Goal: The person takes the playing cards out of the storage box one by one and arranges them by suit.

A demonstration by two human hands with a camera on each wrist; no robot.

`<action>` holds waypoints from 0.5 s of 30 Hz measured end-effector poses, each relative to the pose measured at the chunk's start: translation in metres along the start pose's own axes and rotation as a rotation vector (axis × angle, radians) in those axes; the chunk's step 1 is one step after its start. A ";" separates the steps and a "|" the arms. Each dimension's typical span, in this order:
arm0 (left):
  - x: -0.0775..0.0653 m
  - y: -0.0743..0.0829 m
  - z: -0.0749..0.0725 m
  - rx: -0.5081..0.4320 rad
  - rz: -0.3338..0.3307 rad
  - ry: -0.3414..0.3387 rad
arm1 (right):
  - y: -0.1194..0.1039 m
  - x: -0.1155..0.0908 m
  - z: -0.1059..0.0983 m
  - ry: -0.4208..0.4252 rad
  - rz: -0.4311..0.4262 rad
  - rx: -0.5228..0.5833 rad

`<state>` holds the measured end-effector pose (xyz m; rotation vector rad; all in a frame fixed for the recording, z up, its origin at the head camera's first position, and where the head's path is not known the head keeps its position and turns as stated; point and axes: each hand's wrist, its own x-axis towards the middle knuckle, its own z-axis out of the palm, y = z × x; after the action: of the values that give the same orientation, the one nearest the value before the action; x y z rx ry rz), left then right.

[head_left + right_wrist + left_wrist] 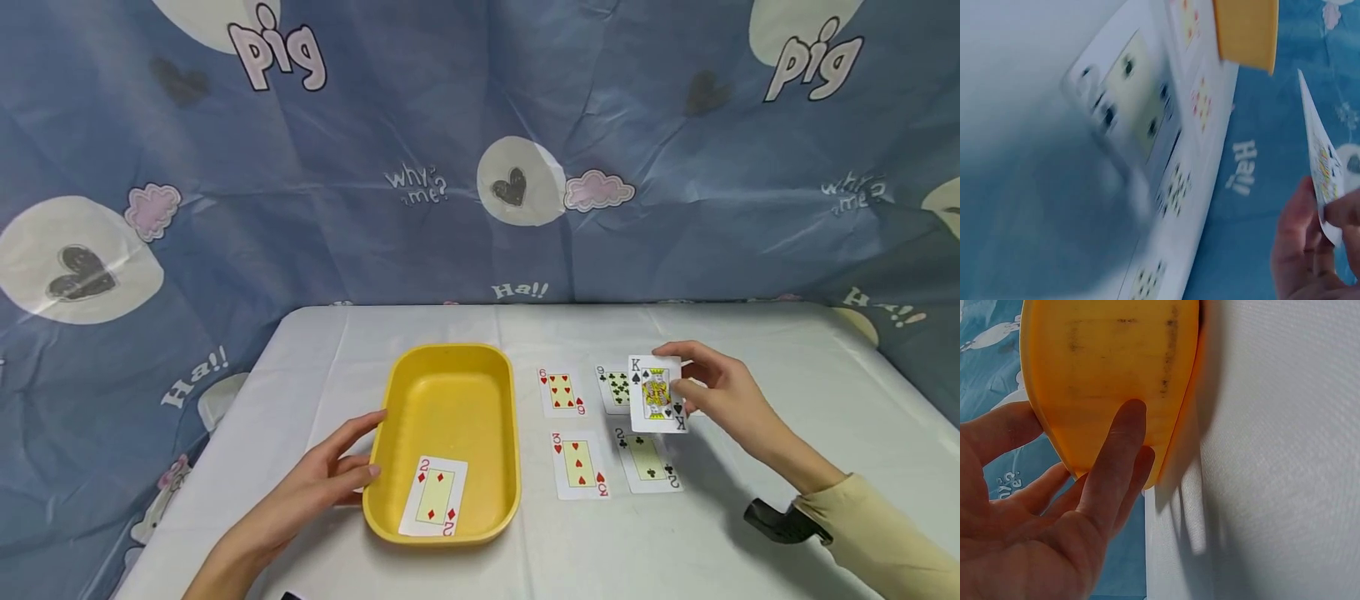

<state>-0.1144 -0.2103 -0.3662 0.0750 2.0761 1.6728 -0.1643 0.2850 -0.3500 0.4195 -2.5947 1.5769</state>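
My right hand point(723, 396) pinches a king of spades point(657, 393) between thumb and fingers, its face towards me. The card is held up over the row of cards and overlaps the nine of clubs point(617, 388) in the head view. In the right wrist view the king point(1322, 165) shows nearly edge-on. My left hand point(322, 483) rests against the left side of a yellow tray point(450, 367), its fingertips touching the wall and rim. In the left wrist view the fingers lie loosely along the tray's outside point(1116, 362). Inside the tray lies a two of diamonds point(434, 497).
On the white-covered table point(570, 550) right of the tray lie a six of hearts point(561, 392), a three of hearts point(581, 465) and a two of clubs point(647, 461). Another black-suited card point(1147, 280) shows in the right wrist view. A blue printed cloth point(450, 100) hangs behind.
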 end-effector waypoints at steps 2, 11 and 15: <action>0.000 0.000 0.000 -0.002 0.001 -0.007 | 0.005 -0.006 -0.008 -0.020 0.024 -0.026; 0.001 0.001 0.000 -0.002 -0.010 0.001 | 0.040 -0.030 -0.036 -0.089 0.100 -0.134; 0.001 0.000 0.000 -0.009 -0.002 -0.003 | 0.057 -0.037 -0.043 -0.124 0.076 -0.224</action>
<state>-0.1155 -0.2102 -0.3669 0.0732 2.0659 1.6794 -0.1476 0.3549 -0.3868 0.4161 -2.8723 1.2978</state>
